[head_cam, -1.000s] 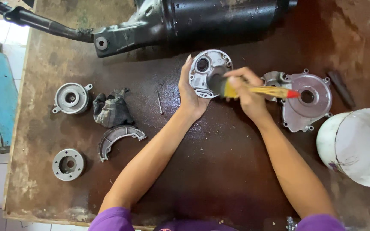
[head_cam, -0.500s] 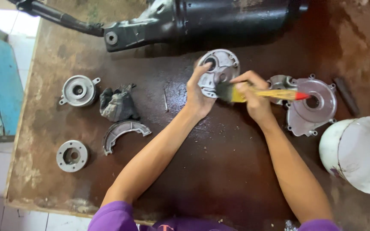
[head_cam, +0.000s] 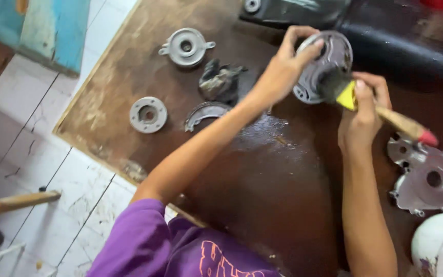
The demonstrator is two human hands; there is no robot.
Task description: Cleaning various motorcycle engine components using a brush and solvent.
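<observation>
My left hand (head_cam: 283,69) grips a round grey metal housing (head_cam: 329,64) and holds it tilted above the wet brown wooden table (head_cam: 262,169). In my right hand (head_cam: 362,110) is a paintbrush (head_cam: 385,115) with a yellow ferrule, a wooden handle and a red tip. Its dark bristles press against the housing's face. Both hands are near the table's far side, just in front of a large black engine part (head_cam: 396,46).
A grey engine cover plate (head_cam: 426,177) lies at the right, with a white bucket (head_cam: 442,246) below it. On the left lie a flanged disc (head_cam: 185,47), a ring-shaped disc (head_cam: 148,114), a curved shoe (head_cam: 206,113) and a dirty rag (head_cam: 219,79). White tiled floor lies beyond the table's left edge.
The camera view has swung and tilted, so the table now runs diagonally. My hands still hold the housing and brush together; the brush has moved onto the housing's lower right face.
</observation>
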